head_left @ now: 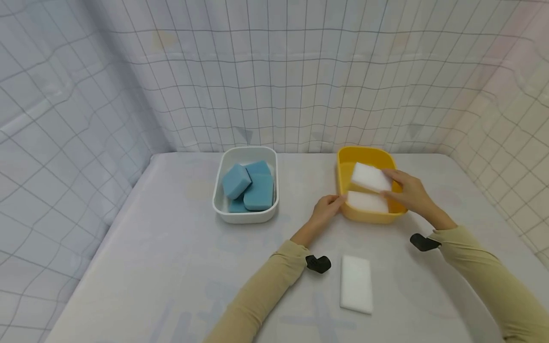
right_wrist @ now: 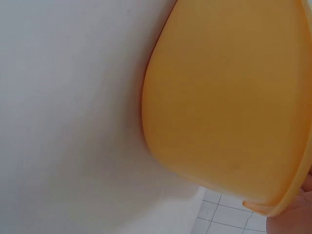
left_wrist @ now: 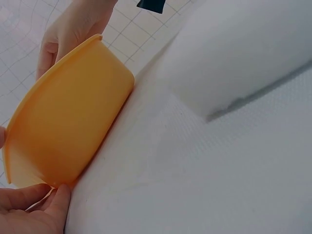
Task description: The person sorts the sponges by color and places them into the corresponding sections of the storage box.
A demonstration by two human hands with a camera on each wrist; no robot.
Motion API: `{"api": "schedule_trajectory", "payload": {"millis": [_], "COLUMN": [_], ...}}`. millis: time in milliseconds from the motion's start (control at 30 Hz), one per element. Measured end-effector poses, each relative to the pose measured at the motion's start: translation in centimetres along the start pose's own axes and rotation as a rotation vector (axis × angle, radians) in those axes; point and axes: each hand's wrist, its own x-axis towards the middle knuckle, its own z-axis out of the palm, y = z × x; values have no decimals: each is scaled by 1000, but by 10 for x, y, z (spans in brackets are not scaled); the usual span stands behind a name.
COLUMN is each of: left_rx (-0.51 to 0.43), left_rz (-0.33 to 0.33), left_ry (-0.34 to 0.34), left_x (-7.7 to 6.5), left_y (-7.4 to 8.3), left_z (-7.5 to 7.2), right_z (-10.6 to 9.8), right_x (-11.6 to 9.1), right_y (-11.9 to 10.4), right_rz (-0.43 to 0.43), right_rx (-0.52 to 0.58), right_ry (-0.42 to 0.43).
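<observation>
In the head view, a yellow plastic bin [head_left: 369, 217] stands at the right with two white sponge blocks in it. My right hand [head_left: 409, 193] reaches over its right rim and grips the upper white sponge [head_left: 371, 177] between thumb and fingers. The lower white sponge [head_left: 367, 202] lies along the near side of the bin. My left hand [head_left: 325, 212] holds the bin's near left corner. In the left wrist view, that hand's fingertips [left_wrist: 59, 195] press against the bin's outer wall [left_wrist: 73, 107]. The right wrist view mostly shows the bin's outside, hiding the right fingers.
Left of the yellow bin stands a white bin [head_left: 246, 218] holding several blue sponges [head_left: 259, 191]. Another white sponge [head_left: 356, 284] lies flat on the white table [head_left: 171, 267], between my forearms. Gridded cloth [head_left: 291, 95] hangs behind the table and at both sides.
</observation>
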Motion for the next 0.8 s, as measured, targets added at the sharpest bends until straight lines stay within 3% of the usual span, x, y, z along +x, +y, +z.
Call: {"api": "schedule_trajectory", "payload": {"millis": [300,600,800], "left_rx": [13,14,-2], "left_rz": [1,0,8], "left_ry": [10,9,4], "left_x": [-1,-2,-3], "left_y": [0,0,0], "left_z": [0,-2,-2], "right_z": [6,3,2], "right_x": [5,10,9], "right_y": [5,-2,-5], "right_rz": [11,104,98], "right_rx": [12,-6,9], "right_ry": [-29,-132,-122]}}
